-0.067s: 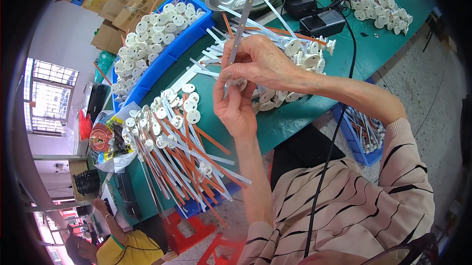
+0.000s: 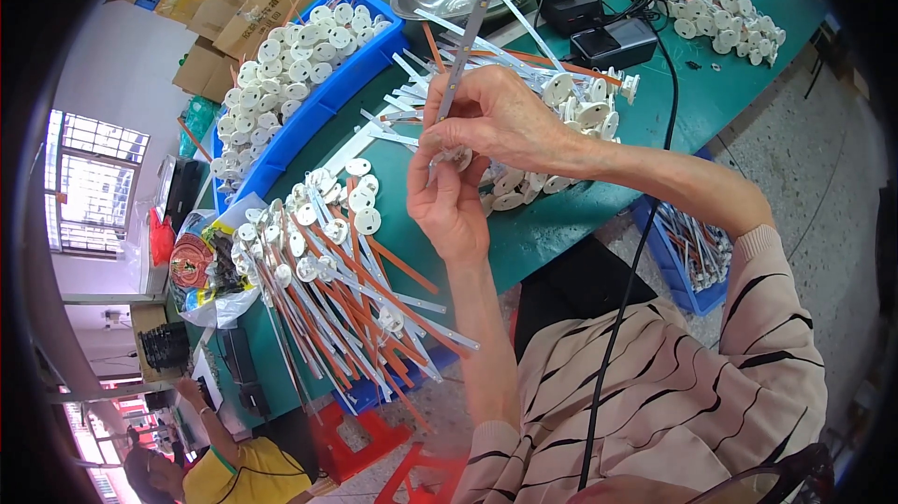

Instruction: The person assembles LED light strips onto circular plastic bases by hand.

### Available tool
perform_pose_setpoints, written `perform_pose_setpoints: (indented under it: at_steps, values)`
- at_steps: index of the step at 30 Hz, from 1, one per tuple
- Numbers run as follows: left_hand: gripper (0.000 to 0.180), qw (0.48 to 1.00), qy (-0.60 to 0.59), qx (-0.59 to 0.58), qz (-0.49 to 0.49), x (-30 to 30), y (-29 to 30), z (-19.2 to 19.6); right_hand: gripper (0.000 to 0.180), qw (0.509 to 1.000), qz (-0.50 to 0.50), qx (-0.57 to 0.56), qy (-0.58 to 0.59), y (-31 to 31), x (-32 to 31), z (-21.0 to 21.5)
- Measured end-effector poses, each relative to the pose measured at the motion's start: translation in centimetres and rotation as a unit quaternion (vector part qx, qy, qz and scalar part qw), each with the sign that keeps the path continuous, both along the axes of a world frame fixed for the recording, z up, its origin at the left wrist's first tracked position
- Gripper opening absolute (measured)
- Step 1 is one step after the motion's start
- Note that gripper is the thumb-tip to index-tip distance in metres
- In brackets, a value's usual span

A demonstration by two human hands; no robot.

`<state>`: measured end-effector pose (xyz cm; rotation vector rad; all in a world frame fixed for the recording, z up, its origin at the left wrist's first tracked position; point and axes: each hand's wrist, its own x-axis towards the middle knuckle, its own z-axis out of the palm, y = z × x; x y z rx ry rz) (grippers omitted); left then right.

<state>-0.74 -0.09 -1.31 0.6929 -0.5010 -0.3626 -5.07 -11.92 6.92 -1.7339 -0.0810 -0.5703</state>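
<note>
The person's two hands are close together over the green table [image 2: 720, 97], working on one thin strip [image 2: 475, 22]. The strip is flat, straight and grey, with a row of tiny yellowish squares down its face. At its low end there is a small white disc [image 2: 461, 158], mostly covered by fingers, so I can't tell just how the two are joined.

The strip stands up out of the hands, pointing away from the person. Its long side runs up and leans a little to the right at the top, passing in front of the shiny steel bowl [image 2: 426, 4].

The right hand [image 2: 514, 111] pinches the low end of the strip between thumb and finger. The left hand [image 2: 454, 214] is just under it, its fingers curled around the white disc — both hands are busy, and they touch.

Past the hands lies a heap of white discs and strips [image 2: 591, 114]. Another pile, white and orange [image 2: 346, 289], sits to the left — near a blue tray [image 2: 309, 123] full of discs.
</note>
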Motion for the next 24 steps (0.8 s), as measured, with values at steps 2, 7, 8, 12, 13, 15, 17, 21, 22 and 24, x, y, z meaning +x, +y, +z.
perform_pose_setpoints:
  at_steps: [2,7,8,12,13,15,17,21,22,24]
  values:
    - [0.032,1.000,-0.001,-0.006,-0.011,0.2,0.0,-0.4,0.019,1.000,-0.007,-0.014,0.005,-0.1,-0.1,0.1]
    - [0.030,1.000,-0.008,0.018,-0.014,0.1,-0.3,-0.5,0.017,0.998,-0.028,-0.057,-0.013,-0.8,0.3,-0.8]
    - [0.030,1.000,-0.007,0.019,-0.014,-0.1,-0.4,0.0,0.017,0.999,-0.012,-0.037,-0.013,-0.7,0.2,-0.9]
    - [0.022,0.999,0.010,0.033,-0.001,-0.6,-0.3,0.9,0.017,0.999,0.022,-0.012,-0.020,-0.5,-0.1,-0.7]
    - [0.020,0.999,0.009,0.042,0.002,-0.5,-0.2,0.7,0.017,0.999,0.022,-0.012,-0.020,-0.6,-0.1,-0.6]
    - [0.019,0.999,0.005,0.034,-0.001,-0.4,-0.3,0.3,0.017,0.999,-0.017,-0.040,-0.006,-0.8,-0.1,-0.7]
    - [0.019,1.000,0.001,0.025,-0.003,-0.4,-0.4,0.1,0.017,0.999,-0.024,-0.034,0.000,-1.1,-0.1,-0.9]
    - [0.017,0.999,-0.004,0.031,-0.016,-0.2,-0.4,0.0,0.019,0.997,-0.039,-0.063,0.018,-1.1,-0.3,-0.5]
    - [0.017,0.999,-0.007,0.036,-0.017,-0.2,-0.4,0.0,0.019,0.997,-0.038,-0.063,0.019,-1.3,-0.3,-0.6]
    - [0.021,0.999,-0.008,0.032,-0.012,-0.1,-0.5,-0.2,0.013,0.989,-0.016,-0.145,0.028,-1.8,0.0,-0.6]
